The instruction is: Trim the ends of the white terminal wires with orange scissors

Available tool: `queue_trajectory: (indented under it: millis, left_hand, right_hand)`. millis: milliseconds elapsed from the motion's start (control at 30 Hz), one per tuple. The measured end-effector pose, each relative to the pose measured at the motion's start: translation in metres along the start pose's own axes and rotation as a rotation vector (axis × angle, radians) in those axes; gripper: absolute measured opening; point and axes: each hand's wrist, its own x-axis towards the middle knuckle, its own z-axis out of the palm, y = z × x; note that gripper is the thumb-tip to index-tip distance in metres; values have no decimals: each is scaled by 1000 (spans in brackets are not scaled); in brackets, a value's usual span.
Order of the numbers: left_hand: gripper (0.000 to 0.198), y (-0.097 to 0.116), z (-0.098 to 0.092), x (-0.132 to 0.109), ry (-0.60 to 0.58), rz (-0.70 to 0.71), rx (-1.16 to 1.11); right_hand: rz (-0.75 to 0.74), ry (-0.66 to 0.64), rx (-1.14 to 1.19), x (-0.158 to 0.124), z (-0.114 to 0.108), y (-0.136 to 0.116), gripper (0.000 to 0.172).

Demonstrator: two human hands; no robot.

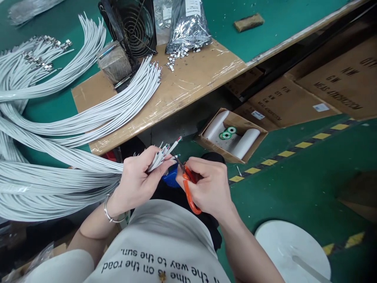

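My left hand is closed around the end of a bundle of light grey cables, whose stripped tips with small coloured wires stick out past the fingers. My right hand grips orange-handled scissors just to the right. The scissor blades reach toward the cable tips by the left thumb; whether they touch a wire is too small to tell. More grey cable bundles lie on the table at the left, some ending in metal connectors.
A black fan and a tape-wrapped block stand on cardboard. Beside them, a bag of small metal parts has spilled pieces. An open box with white rolls sits beyond the table edge. A white round stool is lower right.
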Motion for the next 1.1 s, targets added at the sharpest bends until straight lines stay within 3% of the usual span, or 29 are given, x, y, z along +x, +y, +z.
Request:
queue_trajectory:
  millis: [200,367,700,833,1000,1100]
  left_hand:
    - [24,8,-11,6,-169,-211,-282]
    - [30,14,-15,8,-229,-432,-531]
    - [33,10,-27,23,-365,-548,-628]
    - [34,3,-30,27,-370,-570,-663]
    - [31,1,-23,32,-283,-519,-663]
    - [31,1,-23,29,-250,-497,-637]
  right_hand:
    - [-100,6,68,1,3,4,38]
    - [-136,13,112,1,9,5,38]
    - [-237,86,0,6,14,9,36]
    - [-158,195,61,8,24,11,29]
    - [31,308,288,6,54,10,19]
    - [106,291,308,15,48,14,25]
